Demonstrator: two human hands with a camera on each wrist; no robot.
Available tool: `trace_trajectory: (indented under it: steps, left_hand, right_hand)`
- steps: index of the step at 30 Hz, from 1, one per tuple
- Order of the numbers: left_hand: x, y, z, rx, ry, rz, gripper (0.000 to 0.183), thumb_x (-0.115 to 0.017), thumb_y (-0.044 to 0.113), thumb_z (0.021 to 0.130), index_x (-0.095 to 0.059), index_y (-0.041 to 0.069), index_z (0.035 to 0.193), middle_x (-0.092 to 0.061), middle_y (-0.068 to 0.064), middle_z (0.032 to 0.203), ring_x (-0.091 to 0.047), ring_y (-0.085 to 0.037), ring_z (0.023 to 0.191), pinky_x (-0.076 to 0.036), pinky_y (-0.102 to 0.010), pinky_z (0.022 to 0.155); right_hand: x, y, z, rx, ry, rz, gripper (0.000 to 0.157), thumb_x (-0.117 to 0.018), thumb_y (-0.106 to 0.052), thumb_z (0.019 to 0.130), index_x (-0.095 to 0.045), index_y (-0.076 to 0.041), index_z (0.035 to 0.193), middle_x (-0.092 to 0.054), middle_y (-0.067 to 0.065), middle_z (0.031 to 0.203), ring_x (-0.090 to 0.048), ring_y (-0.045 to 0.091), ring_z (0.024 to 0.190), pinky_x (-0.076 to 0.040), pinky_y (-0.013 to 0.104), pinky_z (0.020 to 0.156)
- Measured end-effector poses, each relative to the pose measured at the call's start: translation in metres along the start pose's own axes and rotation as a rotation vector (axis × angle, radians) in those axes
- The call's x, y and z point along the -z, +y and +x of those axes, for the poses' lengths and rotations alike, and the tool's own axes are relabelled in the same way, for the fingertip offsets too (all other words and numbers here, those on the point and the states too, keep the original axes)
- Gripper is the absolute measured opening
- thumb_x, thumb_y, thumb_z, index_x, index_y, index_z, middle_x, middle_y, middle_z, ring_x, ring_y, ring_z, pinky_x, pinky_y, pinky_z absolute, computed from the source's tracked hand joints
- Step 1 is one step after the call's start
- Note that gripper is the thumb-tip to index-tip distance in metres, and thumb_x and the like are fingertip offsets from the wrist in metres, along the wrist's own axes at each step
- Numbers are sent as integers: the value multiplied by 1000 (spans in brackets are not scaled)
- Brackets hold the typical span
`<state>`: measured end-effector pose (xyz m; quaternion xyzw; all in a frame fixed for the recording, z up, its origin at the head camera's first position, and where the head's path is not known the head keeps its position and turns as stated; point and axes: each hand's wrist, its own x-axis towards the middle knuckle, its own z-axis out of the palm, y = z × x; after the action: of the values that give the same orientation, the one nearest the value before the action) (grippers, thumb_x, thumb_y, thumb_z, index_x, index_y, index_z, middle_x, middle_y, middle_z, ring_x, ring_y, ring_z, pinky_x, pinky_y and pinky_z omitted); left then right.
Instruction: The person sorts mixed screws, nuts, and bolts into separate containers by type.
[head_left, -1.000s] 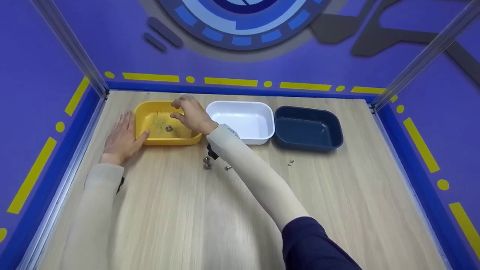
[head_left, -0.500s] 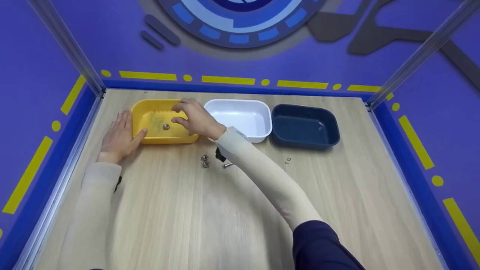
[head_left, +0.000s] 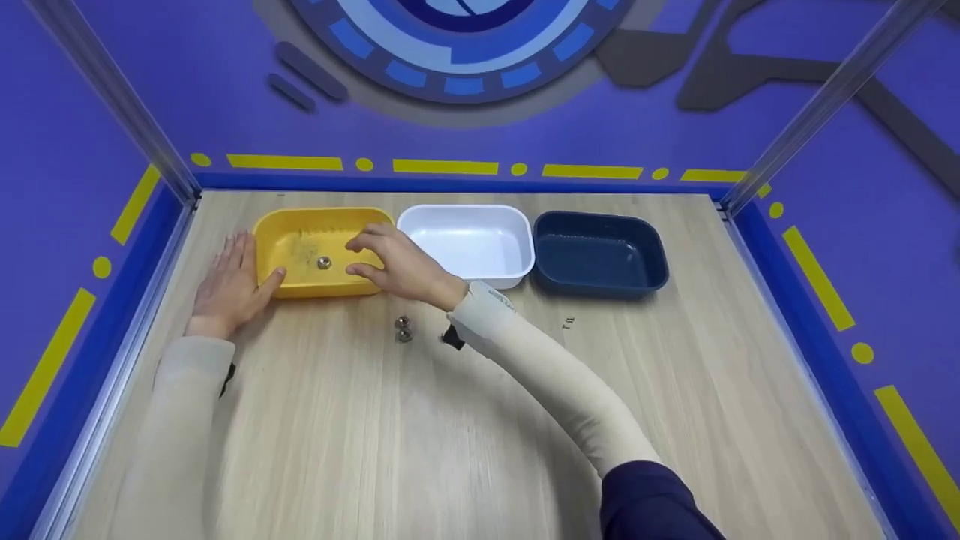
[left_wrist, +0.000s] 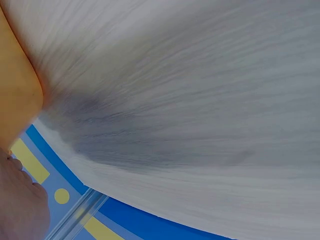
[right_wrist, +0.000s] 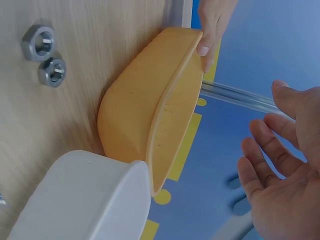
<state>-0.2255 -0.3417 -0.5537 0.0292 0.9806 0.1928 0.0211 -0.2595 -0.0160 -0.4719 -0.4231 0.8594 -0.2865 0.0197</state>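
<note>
My left hand (head_left: pixel 229 289) lies flat along the left side of the yellow bin (head_left: pixel 322 289), fingers straight, thumb over its rim. A metal nut (head_left: pixel 324 262) rests on that bin's floor. Over the bin's right part hovers my right hand (head_left: pixel 401 264), its fingers loosely bent and spread from the thumb. In the right wrist view nothing shows between those fingers (right_wrist: pixel 257 170). Two hex nuts, one larger (right_wrist: pixel 39 43) and one smaller (right_wrist: pixel 52 72), lie on the table in front of the bins. The left wrist view shows mostly bare wood beside the yellow bin (left_wrist: pixel 17 85).
A white bin (head_left: pixel 469 281) stands right of the yellow one, and a dark blue bin (head_left: pixel 600 289) beyond it. Small screws (head_left: pixel 568 322) lie before the blue bin. Printed blue panels (head_left: pixel 487 135) wall in the back and sides of the table (head_left: pixel 465 450).
My right hand has drawn back slightly toward me and to the right, staying over the yellow bin. The left hand keeps its place. The bolt on the table is now hidden near my right wrist.
</note>
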Motion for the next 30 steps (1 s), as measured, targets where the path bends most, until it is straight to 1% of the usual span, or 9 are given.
trace_trajectory:
  steps: [5,8,11,13,15,19,23,30]
  left_hand:
    - [-1,-2,-1,-10,15,11,99,-34,63,110,0,-10,167,-3,-35,174,-2,-52,163,-5,-65,134]
    - [-1,-1,-1,-19,20,18,98,-33,63,110,-1,-10,166,-4,-36,174,-3,-53,163,-6,-65,133]
    - [-1,0,0,-19,24,14,98,-34,63,110,-1,-10,166,-4,-36,174,-3,-53,163,-6,-65,133]
    - [-2,0,0,-18,24,4,98,-34,63,110,-1,-10,167,-4,-36,174,-3,-53,163,-6,-65,133]
    - [-2,0,0,-11,21,-3,100,-34,64,109,0,-9,167,-3,-35,174,-2,-52,163,-5,-65,134]
    - [-1,-1,0,0,12,-9,101,-34,66,109,2,-8,167,-1,-34,175,1,-51,164,-3,-64,134]
    - [-1,-1,0,2,7,-14,101,-34,66,109,3,-8,167,0,-34,175,3,-50,164,-2,-63,134]
    - [-2,0,-1,7,0,-12,102,-33,67,109,3,-8,167,3,-32,175,4,-50,164,-1,-62,134]
  right_hand:
    - [-3,3,-16,20,27,18,38,-67,-32,107,-70,-6,135,-69,8,130,-61,20,125,-49,27,113]
    - [-6,7,-25,27,45,54,36,-68,-29,107,-70,-5,134,-69,9,129,-62,19,122,-51,25,107]
    - [-8,11,-34,50,65,92,36,-70,-26,106,-70,-3,132,-70,11,128,-64,23,118,-53,26,102]
    - [-12,13,-39,60,77,104,35,-71,-25,105,-71,-2,131,-70,12,127,-64,25,115,-54,28,101]
    - [-16,15,-45,62,81,105,37,-71,-27,105,-71,-2,131,-71,12,127,-64,25,114,-53,28,102]
    - [-25,20,-56,34,69,97,39,-69,-33,106,-72,-4,131,-71,7,127,-64,20,118,-51,28,107]
    - [-34,26,-67,9,55,107,37,-70,-33,105,-72,-7,132,-72,6,127,-64,19,121,-51,30,110]
    - [-49,37,-85,-46,20,146,36,-76,-24,102,-73,0,128,-74,11,126,-68,24,119,-54,36,109]
